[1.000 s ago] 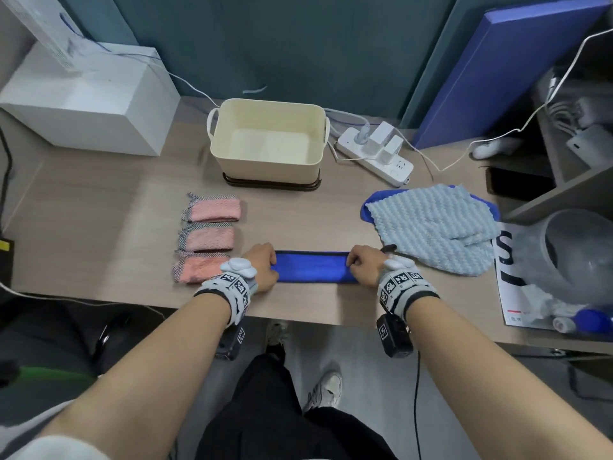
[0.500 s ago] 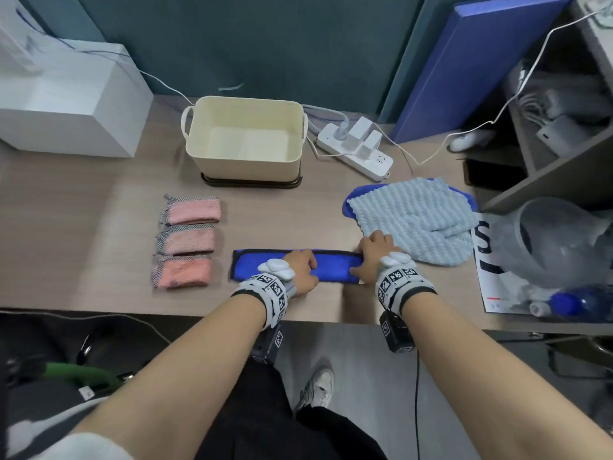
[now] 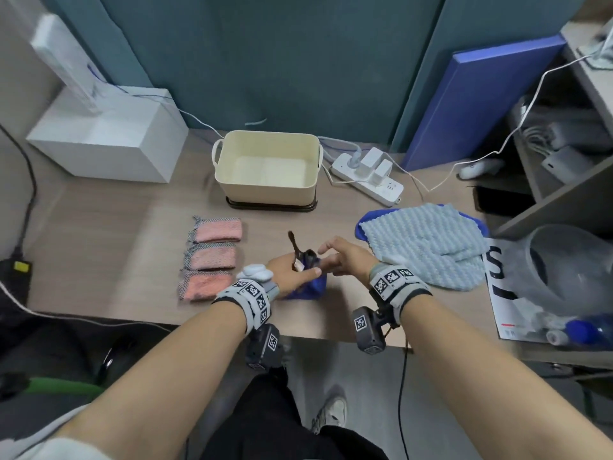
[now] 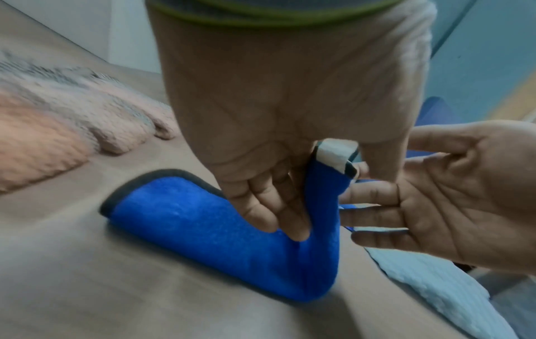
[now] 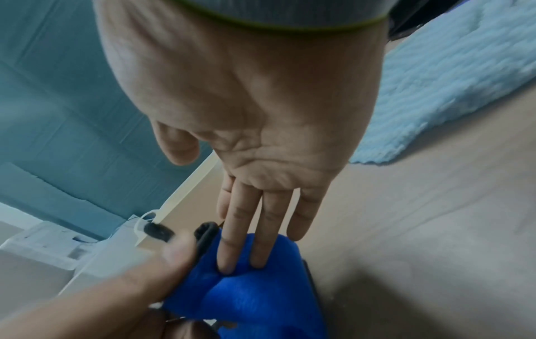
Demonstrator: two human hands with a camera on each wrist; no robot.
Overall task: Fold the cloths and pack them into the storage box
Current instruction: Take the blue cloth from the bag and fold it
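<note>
— Where was the narrow royal-blue microfibre cloth (image 4: 220,240)?

— Near edge, half-folded: my left hand (image 3: 292,277) pinched its raised end, right hand (image 3: 345,257) flat-fingered against it.

— Progress?

— Three folded pink cloths (image 3: 212,255) waited left; cream plastic storage box (image 3: 268,190) empty; light-blue cloth (image 3: 428,244) unfolded.

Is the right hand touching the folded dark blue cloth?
Touching: the right wrist view shows the right hand with straight fingertips pressed into the folded dark blue cloth.

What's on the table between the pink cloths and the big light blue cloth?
The dark blue cloth, held by the left hand with the right hand pushing against it. The head view shows this.
</note>
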